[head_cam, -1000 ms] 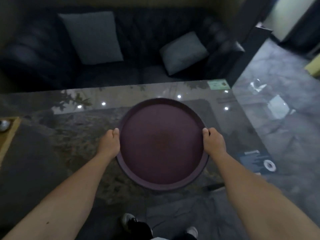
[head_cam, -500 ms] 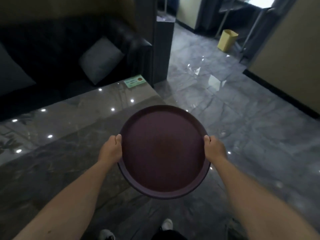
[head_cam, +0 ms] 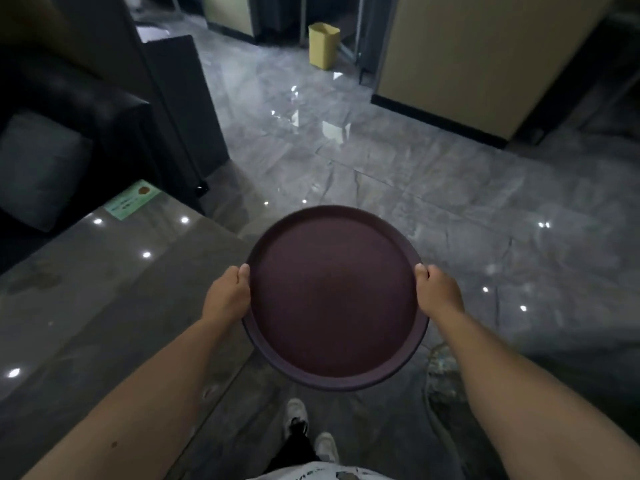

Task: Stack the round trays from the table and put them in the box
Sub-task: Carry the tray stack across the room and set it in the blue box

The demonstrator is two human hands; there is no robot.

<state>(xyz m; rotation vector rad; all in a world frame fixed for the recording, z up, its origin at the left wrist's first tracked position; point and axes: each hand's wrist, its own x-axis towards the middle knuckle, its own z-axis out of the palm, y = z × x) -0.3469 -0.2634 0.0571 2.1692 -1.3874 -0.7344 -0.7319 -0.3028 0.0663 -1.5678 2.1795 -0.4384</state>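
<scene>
Round dark-maroon plastic trays (head_cam: pixel 334 299), stacked, ride level between the left hand (head_cam: pixel 227 299), clamped on one rim, and the right hand (head_cam: pixel 439 295), clamped opposite, above glossy grey floor (head_cam: pixel 398 181); a slipping grip could tilt and drop them.

Yellow bin (head_cam: pixel 323 45) at back, grey cushion (head_cam: pixel 36 169) on dark sofa (head_cam: pixel 69 109) (left), green card (head_cam: pixel 133 199) nr sofa.

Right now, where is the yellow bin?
In the head view the yellow bin stands on the shiny floor at the top middle, far beyond the round tray, just left of the tan wall.
</scene>
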